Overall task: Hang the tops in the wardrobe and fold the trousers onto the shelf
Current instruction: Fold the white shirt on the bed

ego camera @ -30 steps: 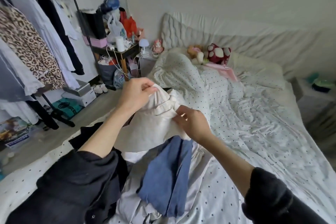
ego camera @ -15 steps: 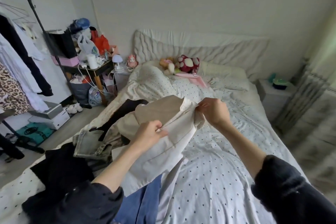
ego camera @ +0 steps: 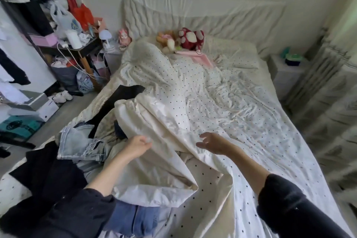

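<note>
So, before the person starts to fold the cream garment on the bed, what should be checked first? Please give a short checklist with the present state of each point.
1. Cream garment lies spread on the bed: ok.
2. Garment is flat and smooth: not ok, it has deep wrinkles and its near edge is bunched.
3. Garment is trousers, not a top: cannot tell from its shape here.
4. Left hand has a grip: cannot tell; fingers are curled at the cloth's edge.
5. Right hand has a grip: not ok, fingers are spread and hold nothing.
6. Folding space is free: not ok, light jeans and a blue garment crowd its left side.
</note>
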Demonstrator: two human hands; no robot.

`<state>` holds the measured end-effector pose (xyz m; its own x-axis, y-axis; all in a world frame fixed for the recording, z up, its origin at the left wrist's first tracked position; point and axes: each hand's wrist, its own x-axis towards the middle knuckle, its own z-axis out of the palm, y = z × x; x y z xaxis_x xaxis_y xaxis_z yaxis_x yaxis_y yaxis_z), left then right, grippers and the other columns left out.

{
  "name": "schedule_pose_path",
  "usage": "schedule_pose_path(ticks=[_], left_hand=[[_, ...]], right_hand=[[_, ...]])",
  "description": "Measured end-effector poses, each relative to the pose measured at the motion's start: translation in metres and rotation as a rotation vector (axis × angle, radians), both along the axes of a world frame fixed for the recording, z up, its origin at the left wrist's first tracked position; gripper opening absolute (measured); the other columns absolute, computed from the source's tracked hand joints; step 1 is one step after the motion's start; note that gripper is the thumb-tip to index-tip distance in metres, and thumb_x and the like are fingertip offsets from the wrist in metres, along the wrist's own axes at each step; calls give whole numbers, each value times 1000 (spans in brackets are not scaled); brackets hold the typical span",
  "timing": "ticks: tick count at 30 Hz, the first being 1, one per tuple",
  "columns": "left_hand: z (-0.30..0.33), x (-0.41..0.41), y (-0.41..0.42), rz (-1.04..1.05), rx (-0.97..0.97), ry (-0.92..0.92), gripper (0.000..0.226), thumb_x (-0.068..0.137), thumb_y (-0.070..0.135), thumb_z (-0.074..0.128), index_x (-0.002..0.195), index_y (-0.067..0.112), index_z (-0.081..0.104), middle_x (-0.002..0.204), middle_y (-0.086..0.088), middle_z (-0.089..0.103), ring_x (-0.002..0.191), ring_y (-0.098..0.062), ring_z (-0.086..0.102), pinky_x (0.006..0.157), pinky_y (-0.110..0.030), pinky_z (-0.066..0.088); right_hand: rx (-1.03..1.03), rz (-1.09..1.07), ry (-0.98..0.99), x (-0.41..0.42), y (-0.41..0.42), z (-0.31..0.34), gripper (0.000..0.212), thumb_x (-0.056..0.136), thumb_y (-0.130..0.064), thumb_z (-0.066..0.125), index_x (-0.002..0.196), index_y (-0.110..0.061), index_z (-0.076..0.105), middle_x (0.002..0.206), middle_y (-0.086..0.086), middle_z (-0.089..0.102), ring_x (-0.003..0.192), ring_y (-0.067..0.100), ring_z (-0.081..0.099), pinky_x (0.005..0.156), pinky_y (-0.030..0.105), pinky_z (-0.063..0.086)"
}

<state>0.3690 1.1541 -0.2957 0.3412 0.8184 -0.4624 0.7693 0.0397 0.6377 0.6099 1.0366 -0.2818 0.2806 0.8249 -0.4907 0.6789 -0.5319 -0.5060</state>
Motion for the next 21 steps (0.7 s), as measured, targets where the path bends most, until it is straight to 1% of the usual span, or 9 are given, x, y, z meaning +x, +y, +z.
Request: schedule_pose_path(ticks=[4,7,9,11,12,14,17,20,21], left_hand=[[-36,-10,53,363,-107,-45,67,87,48,58,139,9,39,140,-9,44,126,-29,45,103,-44,41],[-53,0,90,541,-171,-174,80,77,58,65,138,13,37,132,-4,51,119,-26,50,95,-39,44],[-59,12,106,625,-224,-282,88,72,52,74,140,14,34,125,-2,55,112,-23,52,87,-36,45],[-71,19,115,676,-214,-292,90,72,33,81,142,10,29,127,-7,54,111,-26,53,88,-37,46],[-76,20,115,689,-174,-266,86,74,21,80,141,7,29,130,-12,52,112,-29,53,90,-39,47],[-81,18,113,673,-71,-208,65,79,6,71,134,3,36,128,-15,52,107,-30,54,83,-35,45],[-76,13,106,547,-15,-198,55,85,2,61,136,10,41,123,-10,53,101,-27,52,77,-33,40],[-63,14,93,406,-18,-231,52,86,-1,56,134,16,45,98,-1,55,85,-19,53,67,-28,40],[-58,16,87,362,-18,-246,51,86,-3,54,133,17,46,96,0,56,82,-16,54,61,-26,40]], right_hand=[[10,103,-197,-10,55,-37,72,89,-48,56,144,-10,30,143,13,42,131,29,40,105,39,35],[-35,131,-245,-20,93,-76,76,86,-57,55,142,-12,30,142,10,39,130,29,36,103,41,32],[-66,124,-279,-27,109,-97,65,88,-52,54,139,-16,37,136,8,44,126,28,41,101,41,35],[-51,75,-349,-29,120,-113,40,92,-34,50,129,-18,53,123,7,55,114,26,51,92,36,42],[-28,25,-371,-28,123,-116,29,92,-23,47,116,-16,61,113,8,60,103,26,56,81,32,44],[6,-91,-363,-26,125,-118,22,89,-11,42,90,-13,64,89,8,59,81,26,54,64,28,37],[74,-307,-234,-14,116,-107,22,91,-14,42,79,-14,61,79,6,53,76,27,51,62,28,35],[134,-417,-178,0,93,-88,28,91,-15,44,63,-15,48,67,6,51,72,27,49,59,29,33],[142,-432,-176,2,82,-83,32,91,-15,44,59,-14,44,62,3,48,71,27,47,58,29,31]])
